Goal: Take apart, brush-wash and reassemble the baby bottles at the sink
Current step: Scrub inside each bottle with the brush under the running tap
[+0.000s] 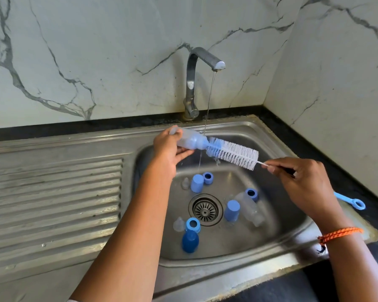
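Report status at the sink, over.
Left hand holds bottle; right hand pinches brush handle. Brush tip inside bottle mouth. Nothing blocking.

White-and-blue bottle brush (231,154), blue caps (197,183) and rings (193,224), grey-veined white marble wall (96,51), orange wristband (340,233).

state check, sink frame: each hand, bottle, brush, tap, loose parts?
left hand: grips bottle
bottle: held sideways, brush tip inside
right hand: pinches brush handle
bottle brush: mostly outside the bottle
tap: running, thin stream
blue caps: loose in sink
second bottle: lying in basin
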Demonstrator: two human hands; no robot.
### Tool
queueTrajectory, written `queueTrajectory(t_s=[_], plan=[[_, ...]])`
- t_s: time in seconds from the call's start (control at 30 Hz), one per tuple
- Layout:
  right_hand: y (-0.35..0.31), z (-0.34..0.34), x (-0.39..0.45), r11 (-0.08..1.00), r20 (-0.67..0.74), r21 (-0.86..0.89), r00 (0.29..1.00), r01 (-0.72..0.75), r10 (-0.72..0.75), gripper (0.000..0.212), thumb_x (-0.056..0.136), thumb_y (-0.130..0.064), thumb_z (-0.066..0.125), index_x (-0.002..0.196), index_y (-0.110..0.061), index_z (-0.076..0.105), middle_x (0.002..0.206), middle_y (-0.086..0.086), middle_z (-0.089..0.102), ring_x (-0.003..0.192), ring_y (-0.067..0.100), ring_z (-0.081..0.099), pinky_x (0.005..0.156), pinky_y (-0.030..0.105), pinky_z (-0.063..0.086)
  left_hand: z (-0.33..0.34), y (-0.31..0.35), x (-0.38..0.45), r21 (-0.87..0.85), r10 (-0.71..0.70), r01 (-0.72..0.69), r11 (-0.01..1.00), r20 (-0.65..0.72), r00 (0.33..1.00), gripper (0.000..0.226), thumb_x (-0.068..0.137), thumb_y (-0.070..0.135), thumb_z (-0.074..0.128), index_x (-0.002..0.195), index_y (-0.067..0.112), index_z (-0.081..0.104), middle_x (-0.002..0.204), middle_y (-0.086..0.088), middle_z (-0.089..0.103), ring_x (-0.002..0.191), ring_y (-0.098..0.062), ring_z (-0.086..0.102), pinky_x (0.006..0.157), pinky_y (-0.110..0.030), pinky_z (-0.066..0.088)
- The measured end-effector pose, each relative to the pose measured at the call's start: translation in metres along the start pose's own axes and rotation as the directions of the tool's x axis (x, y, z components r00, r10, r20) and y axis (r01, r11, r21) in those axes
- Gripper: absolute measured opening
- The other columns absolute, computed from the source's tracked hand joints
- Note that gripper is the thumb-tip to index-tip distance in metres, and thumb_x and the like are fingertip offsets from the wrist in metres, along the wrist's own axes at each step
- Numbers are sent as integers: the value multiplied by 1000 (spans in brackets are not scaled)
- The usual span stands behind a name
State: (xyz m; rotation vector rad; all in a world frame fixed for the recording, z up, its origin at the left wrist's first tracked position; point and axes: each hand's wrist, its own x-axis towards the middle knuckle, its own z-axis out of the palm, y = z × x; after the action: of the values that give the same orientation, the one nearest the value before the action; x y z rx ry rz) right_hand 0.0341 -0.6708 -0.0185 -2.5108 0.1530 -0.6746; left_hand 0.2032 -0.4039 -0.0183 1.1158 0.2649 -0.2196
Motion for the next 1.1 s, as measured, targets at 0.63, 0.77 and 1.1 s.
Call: queueTrajectory(t_s=[0.63, 0.77, 1.1], plan=[[-37, 13, -9, 945, 136, -316, 990, 87, -46, 30, 98, -17, 60, 113, -36, 77, 99, -10, 78, 92, 27, 70, 70, 41, 55, 3, -16, -5, -145, -97, 110, 983, 93, 991, 35, 103, 18, 56, 138, 18, 60, 126, -18, 67, 110, -39, 69, 94, -59, 57], [-30, 17, -7, 997, 259, 47, 964, 54, -65, 22, 103, -17, 66, 115, -29, 80, 98, -13, 78, 91, 14, 72, 79, 42, 57, -1, -12, 1, -356, -138, 180, 917, 140, 980, 44, 92, 38, 78, 118, 7, 59, 120, -19, 69, 107, -33, 71, 99, -60, 55], [-20, 20, -5, 999, 128, 37, 991, 28, -33, 18, 106, -22, 60, 96, -31, 72, 68, -20, 61, 64, 8, 54, 61, 25, 44, -13, -8, 2, -268, -129, 148, 952, 87, 988, 50, 82, 36, 87, 121, 12, 67, 108, -15, 79, 96, -28, 79, 78, -43, 64]])
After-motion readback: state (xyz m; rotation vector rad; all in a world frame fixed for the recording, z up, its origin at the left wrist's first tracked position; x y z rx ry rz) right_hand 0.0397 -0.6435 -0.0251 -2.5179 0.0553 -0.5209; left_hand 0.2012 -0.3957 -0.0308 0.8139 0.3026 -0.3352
